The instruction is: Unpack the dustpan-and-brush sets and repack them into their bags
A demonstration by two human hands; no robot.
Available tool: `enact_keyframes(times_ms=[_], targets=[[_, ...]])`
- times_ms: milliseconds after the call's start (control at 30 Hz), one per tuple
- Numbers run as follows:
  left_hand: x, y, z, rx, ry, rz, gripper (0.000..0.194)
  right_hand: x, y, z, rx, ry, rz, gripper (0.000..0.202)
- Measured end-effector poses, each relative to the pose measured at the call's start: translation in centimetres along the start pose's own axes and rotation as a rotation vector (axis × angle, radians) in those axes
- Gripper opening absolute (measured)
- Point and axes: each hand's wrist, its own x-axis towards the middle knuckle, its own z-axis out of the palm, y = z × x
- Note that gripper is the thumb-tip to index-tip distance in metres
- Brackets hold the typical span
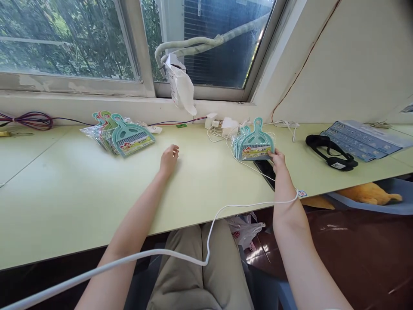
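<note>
My right hand [278,160] is closed on the lower right edge of a teal mini dustpan and brush set [257,140] in clear plastic wrap. This set stands upright, handle up, in front of a small stack of similar wrapped sets [238,144]. My left hand [169,160] rests on the table with its fingers loosely curled and holds nothing. To its left lies another pile of wrapped sets, with a teal dustpan set [130,137] on top and pink and green handles [105,115] behind it.
A black phone [266,172] lies partly under the right stack. A white cable [206,254] crosses before me and over my right forearm. A black head strap [332,155] and blue printed sheets [361,140] lie at right. White plugs [213,121] and bundled wires [35,120] line the wall.
</note>
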Motion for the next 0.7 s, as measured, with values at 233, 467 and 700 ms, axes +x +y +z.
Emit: enact_keyframes(times_ms=[233,467,700], targets=[[-0.2,0.4,0.0,0.124,-0.041,0.018,0.018,1.9,1.3,0.1,-0.069,0.074,-0.014,0.027],[-0.3,0.5,-0.2,0.174,-0.073,0.030,0.020,0.2,0.0,1.7,-0.131,0.071,-0.103,0.028],[-0.3,0.6,0.0,0.180,-0.083,0.037,0.020,0.2,-0.3,1.5,-0.281,0.073,0.004,0.032]])
